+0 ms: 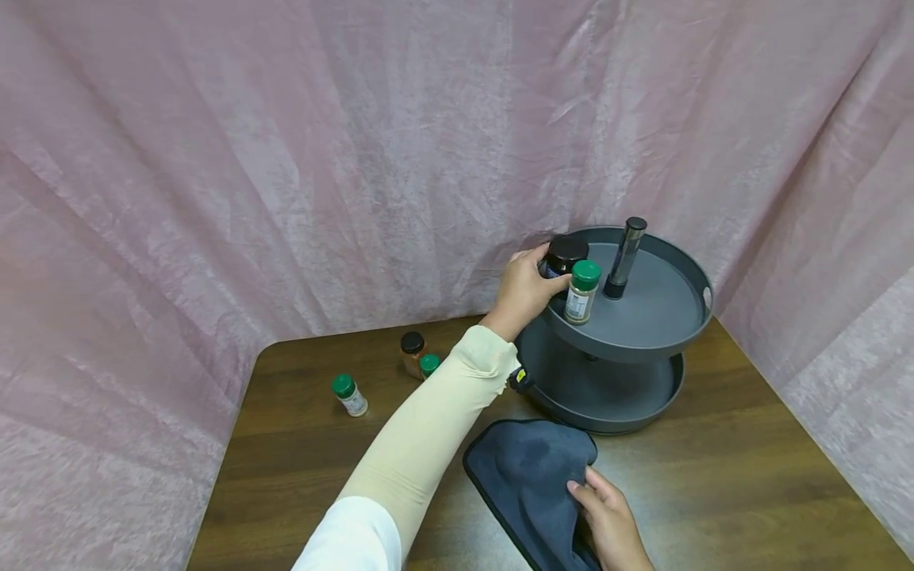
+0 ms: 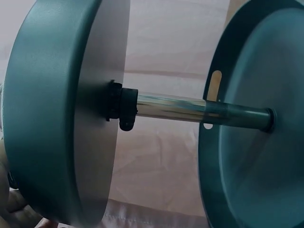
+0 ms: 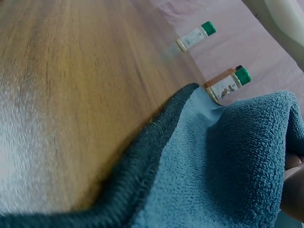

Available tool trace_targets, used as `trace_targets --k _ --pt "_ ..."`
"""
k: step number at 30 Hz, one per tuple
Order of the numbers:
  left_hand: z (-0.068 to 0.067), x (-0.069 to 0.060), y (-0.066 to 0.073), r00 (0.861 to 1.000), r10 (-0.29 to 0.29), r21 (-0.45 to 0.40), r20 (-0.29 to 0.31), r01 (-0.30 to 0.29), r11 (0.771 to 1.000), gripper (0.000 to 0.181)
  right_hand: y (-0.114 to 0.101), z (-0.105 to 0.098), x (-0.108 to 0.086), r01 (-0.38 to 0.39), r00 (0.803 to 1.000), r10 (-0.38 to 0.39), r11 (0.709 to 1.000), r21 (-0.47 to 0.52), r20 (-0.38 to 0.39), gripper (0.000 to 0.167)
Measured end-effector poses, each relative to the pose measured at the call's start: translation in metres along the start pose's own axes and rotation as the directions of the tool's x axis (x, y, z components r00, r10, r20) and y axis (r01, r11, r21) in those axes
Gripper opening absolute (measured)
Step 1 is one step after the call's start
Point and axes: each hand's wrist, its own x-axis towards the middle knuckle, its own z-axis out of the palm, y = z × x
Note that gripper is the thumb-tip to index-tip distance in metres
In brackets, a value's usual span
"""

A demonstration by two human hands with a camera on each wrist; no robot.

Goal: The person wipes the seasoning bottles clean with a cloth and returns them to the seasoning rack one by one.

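A two-tier dark grey round stand (image 1: 660, 305) rises at the back right of the table; the left wrist view shows its tiers and metal post (image 2: 171, 108) sideways. At the upper tier's left edge, my left hand (image 1: 523, 289) grips a dark jar with a black lid (image 1: 569, 251). Right beside the thumb stands a spice jar with a green lid (image 1: 581, 295). Lower down, a dark grey-blue cloth (image 1: 528, 468) is pinched at its right edge by my right hand (image 1: 607, 515). In the right wrist view, the cloth (image 3: 247, 147) covers most of that hand.
Left of my arm are a green-lidded spice jar (image 1: 350, 395), a brown jar with a black lid (image 1: 412, 353), and another green-lidded jar (image 1: 429, 365) partly hidden by the sleeve. Pink curtains (image 1: 428, 159) hang behind the wooden table (image 1: 286, 444).
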Motion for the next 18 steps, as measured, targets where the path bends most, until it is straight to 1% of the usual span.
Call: trace_targets --k 3,6,11,14,18 --pt "0.000 0.000 -0.001 1.000 0.001 -0.002 -0.007 -0.001 1.000 0.064 0.000 0.000 0.000 -0.003 1.000 0.003 1.000 0.003 -0.001 0.050" --pt "-0.001 0.000 -0.002 1.000 -0.011 -0.005 0.007 0.011 1.000 0.065 0.000 0.000 0.000 -0.006 1.000 0.006 1.000 0.002 -0.011 0.048" --pt "-0.003 -0.002 -0.003 0.999 -0.022 -0.027 0.026 0.023 0.999 0.067 0.001 0.000 0.001 -0.033 0.999 0.032 0.999 -0.015 -0.014 0.048" --pt "-0.005 -0.002 -0.007 0.999 -0.018 -0.092 0.044 0.022 0.996 0.068 0.002 0.001 0.000 -0.032 0.999 0.032 0.999 -0.016 -0.012 0.047" --pt "-0.008 -0.003 -0.012 0.995 -0.043 -0.199 0.090 0.060 0.978 0.069 0.002 0.002 0.000 -0.021 1.000 0.021 1.000 -0.003 -0.015 0.047"
